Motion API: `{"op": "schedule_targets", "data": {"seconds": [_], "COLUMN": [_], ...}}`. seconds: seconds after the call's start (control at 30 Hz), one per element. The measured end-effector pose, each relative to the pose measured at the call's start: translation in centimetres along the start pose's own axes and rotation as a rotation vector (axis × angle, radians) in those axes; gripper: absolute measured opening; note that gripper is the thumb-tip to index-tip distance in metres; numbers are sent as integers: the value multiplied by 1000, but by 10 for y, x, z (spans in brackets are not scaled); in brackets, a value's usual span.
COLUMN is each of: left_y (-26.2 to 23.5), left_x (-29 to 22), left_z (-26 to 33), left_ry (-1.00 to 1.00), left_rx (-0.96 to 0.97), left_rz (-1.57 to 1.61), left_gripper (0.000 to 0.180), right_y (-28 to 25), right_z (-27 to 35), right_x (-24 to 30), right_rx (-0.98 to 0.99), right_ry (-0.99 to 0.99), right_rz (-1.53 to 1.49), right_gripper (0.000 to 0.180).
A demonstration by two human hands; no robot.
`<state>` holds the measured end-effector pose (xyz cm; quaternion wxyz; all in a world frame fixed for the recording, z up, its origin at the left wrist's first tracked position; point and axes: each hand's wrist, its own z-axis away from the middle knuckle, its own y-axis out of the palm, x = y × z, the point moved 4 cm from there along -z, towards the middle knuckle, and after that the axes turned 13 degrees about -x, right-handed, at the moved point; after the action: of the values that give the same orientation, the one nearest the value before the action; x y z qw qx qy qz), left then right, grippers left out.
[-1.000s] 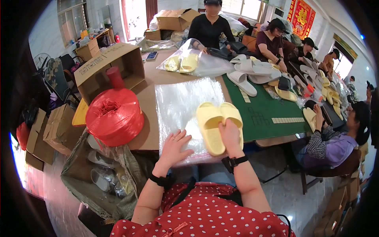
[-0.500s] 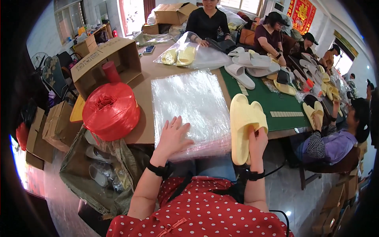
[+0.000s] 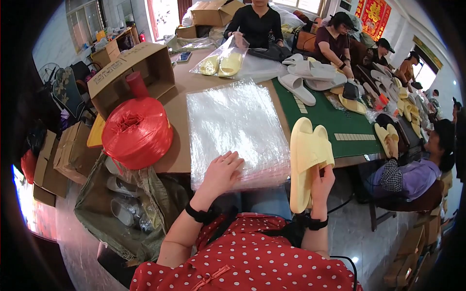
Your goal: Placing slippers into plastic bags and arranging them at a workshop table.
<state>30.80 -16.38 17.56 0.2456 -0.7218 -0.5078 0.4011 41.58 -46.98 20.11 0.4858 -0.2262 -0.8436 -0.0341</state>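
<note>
My right hand [image 3: 321, 191] grips a pair of pale yellow slippers [image 3: 302, 160] upright, toes up, beside the table's front edge. The two slippers lie against each other, and my fingers are partly hidden inside the near one. My left hand [image 3: 222, 173] rests on the front part of a stack of clear plastic bags [image 3: 233, 116]. Its fingers lie stretched out and close together, with nothing visible held in them. The stack's front edge reaches over the table edge above my lap, and light glares off the top bag.
A big roll of red plastic twine [image 3: 137, 133] and an open cardboard box [image 3: 131, 72] stand left. Below sits a sack [image 3: 145, 213] with bagged slippers. Bagged yellow slippers [image 3: 221, 64] lie ahead; grey slippers [image 3: 297, 88] rest by a green mat [image 3: 315, 128]. Several co-workers sit around.
My left hand has slid right across the bags, its fingers drawing together. My right hand and the slippers have shifted slightly right and down. The co-worker opposite has lifted the bagged slippers' plastic.
</note>
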Motion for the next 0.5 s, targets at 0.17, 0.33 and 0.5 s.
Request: {"op": "schedule_targets", "data": {"seconds": [0.17,0.33,0.5], "left_y": [-8,-6,-18], "left_x": [-4,3,9], "left_z": [-5,-3,-18], "left_ry": [-24,-93,-477], "left_rx": [-51,-123,-28], "left_rz": [52,125,202], "left_gripper": [28,25,28], "right_y": [9,19,29], "right_z": [14,26,46], "right_x": [0,18,52], "right_rx": [94,190,403], "right_ry": [-30,-30,36], "right_rz": [58,-48,-209], "right_gripper": [17,17,22]}}
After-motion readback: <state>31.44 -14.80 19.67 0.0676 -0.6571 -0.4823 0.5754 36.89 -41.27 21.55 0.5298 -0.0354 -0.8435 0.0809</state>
